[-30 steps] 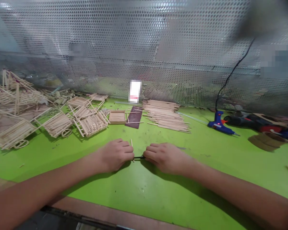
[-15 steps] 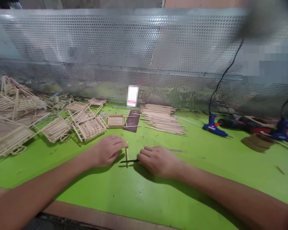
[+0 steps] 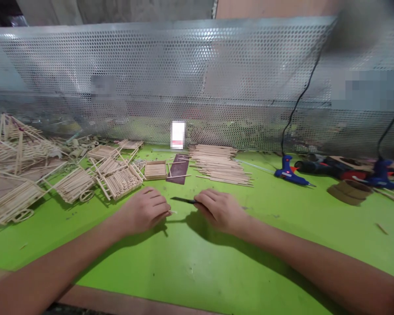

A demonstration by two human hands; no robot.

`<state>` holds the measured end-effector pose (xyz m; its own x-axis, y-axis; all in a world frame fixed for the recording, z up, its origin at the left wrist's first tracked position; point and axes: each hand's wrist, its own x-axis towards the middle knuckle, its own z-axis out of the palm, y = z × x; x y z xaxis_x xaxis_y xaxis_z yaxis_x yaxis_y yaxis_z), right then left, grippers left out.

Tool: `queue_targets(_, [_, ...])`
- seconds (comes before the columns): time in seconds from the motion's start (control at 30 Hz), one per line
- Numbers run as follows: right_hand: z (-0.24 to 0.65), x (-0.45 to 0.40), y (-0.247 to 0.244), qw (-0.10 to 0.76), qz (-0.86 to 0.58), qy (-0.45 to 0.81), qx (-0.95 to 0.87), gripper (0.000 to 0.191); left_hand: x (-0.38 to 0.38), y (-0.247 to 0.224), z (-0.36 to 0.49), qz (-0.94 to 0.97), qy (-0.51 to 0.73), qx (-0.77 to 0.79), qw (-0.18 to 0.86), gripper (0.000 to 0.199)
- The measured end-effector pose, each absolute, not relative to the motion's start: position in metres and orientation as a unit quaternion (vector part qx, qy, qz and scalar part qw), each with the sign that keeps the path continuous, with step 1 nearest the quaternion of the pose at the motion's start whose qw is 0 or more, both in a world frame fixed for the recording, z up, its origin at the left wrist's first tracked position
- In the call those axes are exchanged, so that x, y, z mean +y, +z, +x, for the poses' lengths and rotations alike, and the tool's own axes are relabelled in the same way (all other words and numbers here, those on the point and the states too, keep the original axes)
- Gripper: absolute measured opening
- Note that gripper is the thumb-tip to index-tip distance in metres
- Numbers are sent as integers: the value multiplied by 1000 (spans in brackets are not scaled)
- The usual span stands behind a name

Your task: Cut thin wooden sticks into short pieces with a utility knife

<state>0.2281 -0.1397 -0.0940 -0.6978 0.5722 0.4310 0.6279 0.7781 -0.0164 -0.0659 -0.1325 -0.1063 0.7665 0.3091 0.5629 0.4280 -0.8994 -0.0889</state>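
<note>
My right hand (image 3: 221, 212) is closed round a thin dark knife (image 3: 183, 200), its blade pointing left above the green tabletop (image 3: 197, 271). Facing it, my left hand (image 3: 145, 210) is pinched on a short wooden stick (image 3: 173, 212); only a pale end pokes out past the fingertips. Blade and stick are apart. Behind the hands lie a dark brown sheet (image 3: 178, 169), a small wooden tray-like frame (image 3: 155, 170) and a pile of thin wooden sticks (image 3: 216, 164).
Several small stick-built carts (image 3: 121, 180) crowd the left side. On the right are a blue glue gun (image 3: 290, 173) with a hanging cord, a second blue glue gun (image 3: 382, 174) and a brown tape roll (image 3: 350, 192). A perforated metal screen (image 3: 151, 65) stands along the back.
The knife has lifted off the stick and moved up and away. The stick, which stood out lengthwise under the blade, is now mostly hidden in my left fingers.
</note>
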Motion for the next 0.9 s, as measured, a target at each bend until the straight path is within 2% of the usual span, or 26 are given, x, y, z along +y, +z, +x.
queue_targets(0.13, [237, -122, -95, 133, -444, -76, -883, 27, -131, -107, -67, -923, -312, -211, 85, 24])
queue_targets(0.23, [242, -111, -95, 77, -492, -83, -863, 26, -132, -104, -66, -914, -334, -230, 0, 22])
queue_targets(0.3, [243, -110, -94, 87, -486, -100, -864, 28, -134, -101, -64, -903, -337, -255, -77, 21])
queue_targets(0.37, [240, -117, -92, 133, -444, -84, -882, 29, -137, -98, -61, -888, -331, -280, -153, 21])
queue_targets(0.5, [221, -145, -86, 193, -373, 84, -904, 32, -143, -96, -53, -870, -309, -295, -246, 24])
queue_targets(0.6, [207, -160, -84, 169, -362, 165, -902, 31, -147, -96, -47, -868, -300, -291, -268, 26])
queue_targets(0.7, [203, -162, -85, 167, -369, 186, -895, 26, -148, -96, -45, -866, -299, -298, -268, 28])
queue_targets(0.9, [214, -150, -90, 204, -378, 159, -889, 22, -137, -103, -61, -891, -308, -296, -156, 28])
